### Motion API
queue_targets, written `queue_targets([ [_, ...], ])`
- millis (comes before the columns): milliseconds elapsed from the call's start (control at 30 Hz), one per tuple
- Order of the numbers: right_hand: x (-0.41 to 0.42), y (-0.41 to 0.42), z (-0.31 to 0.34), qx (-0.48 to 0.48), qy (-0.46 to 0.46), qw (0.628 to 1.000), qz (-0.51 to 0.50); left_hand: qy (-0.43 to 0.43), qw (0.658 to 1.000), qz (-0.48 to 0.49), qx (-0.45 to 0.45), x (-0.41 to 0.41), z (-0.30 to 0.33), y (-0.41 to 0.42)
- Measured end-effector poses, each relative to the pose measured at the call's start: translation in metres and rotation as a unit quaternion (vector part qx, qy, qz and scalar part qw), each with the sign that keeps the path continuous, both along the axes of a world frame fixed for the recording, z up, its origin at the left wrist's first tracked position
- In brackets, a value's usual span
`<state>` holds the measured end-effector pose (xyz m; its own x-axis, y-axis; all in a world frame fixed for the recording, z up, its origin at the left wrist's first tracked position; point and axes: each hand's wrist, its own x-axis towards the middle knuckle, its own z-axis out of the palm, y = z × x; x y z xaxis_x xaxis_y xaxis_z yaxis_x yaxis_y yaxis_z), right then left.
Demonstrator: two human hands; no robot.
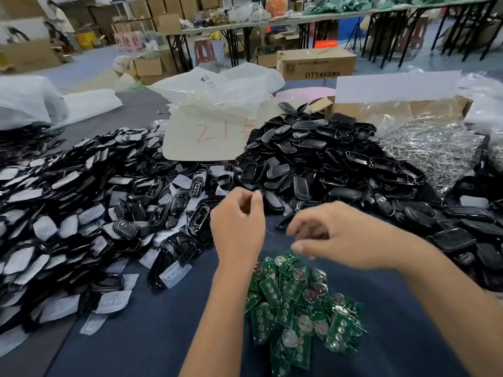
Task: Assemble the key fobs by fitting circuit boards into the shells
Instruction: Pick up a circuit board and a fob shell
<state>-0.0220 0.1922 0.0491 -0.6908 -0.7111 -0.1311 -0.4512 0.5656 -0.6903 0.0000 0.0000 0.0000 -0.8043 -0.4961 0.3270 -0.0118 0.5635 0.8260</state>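
The left hand (238,227) hovers over the worktop (152,330) with its fingers loosely curled, thumb and forefinger close together at the top; whether they pinch anything is too blurred to tell. The right hand (340,238) hangs just beside it, palm down, fingers relaxed and slightly bent, its thumb right above the far edge of the circuit boards (299,303); nothing shows in its grip.

The worktop is covered in dark blue cloth. The circuit boards lie in a loose heap just below both hands: small green boards, many carrying round silver coin cells or button pads. To the left spreads a wide drift of black shell frames (81,213) mixed with translucent white rubber pads. Beyond the hands rises a mound of glossy black shell halves (313,159), running on to the right edge. Behind it lie a pale sheet marked "21" in red (209,137), crumpled clear plastic bags (226,85) and a bag of small silvery metal parts (435,148).

The room behind is a warehouse floor with stacked cardboard boxes (315,63), folding tables and pink plastic stools.
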Motion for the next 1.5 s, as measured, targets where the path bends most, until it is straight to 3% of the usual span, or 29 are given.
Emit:
queue_targets([
  [100, -0.027, -0.023, -0.001, 0.034, 0.005, 0.999, 0.022, 0.004, 0.998, 0.053, -0.037, -0.022, -0.002, -0.008],
  [300, -0.049, -0.037, -0.019, 0.027, -0.03, 0.996, 0.078, 0.015, 0.984, 0.001, -0.178, -0.03, -0.026, -0.027],
  [567, -0.043, -0.039, -0.04, -0.012, -0.081, 0.99, 0.114, -0.086, 0.968, 0.049, -0.229, -0.037, -0.039, -0.035],
  [667, -0.039, -0.05, -0.043, -0.008, -0.056, 0.991, 0.122, -0.1, 0.963, 0.043, -0.245, -0.043, -0.042, -0.032],
  [767, -0.034, -0.061, -0.048, 0.024, -0.009, 0.991, 0.135, -0.076, 0.974, 0.046, -0.209, -0.044, -0.043, -0.033],
  [933, -0.033, -0.056, -0.05, -0.015, -0.023, 0.991, 0.129, 0.027, 0.982, 0.044, -0.183, -0.04, -0.037, -0.033],
  [1067, -0.033, -0.037, -0.051, -0.137, -0.057, 0.986, 0.073, 0.099, 0.994, -0.037, -0.036, -0.033, -0.028, -0.028],
  [1167, -0.031, -0.024, -0.057, -0.329, -0.154, 0.931, -0.03, 0.027, 0.985, -0.134, 0.101, -0.024, -0.03, -0.018],
  [1233, -0.029, -0.021, -0.068, -0.408, -0.181, 0.888, -0.105, -0.017, 0.974, -0.188, 0.129, -0.019, -0.036, -0.013],
  [1367, -0.027, -0.023, -0.086, -0.477, -0.204, 0.84, -0.157, -0.082, 0.962, -0.234, 0.118, -0.014, -0.04, -0.01],
  [1500, -0.032, -0.024, -0.093, -0.499, -0.188, 0.827, -0.179, -0.129, 0.945, -0.263, 0.148, -0.016, -0.035, -0.012],
])
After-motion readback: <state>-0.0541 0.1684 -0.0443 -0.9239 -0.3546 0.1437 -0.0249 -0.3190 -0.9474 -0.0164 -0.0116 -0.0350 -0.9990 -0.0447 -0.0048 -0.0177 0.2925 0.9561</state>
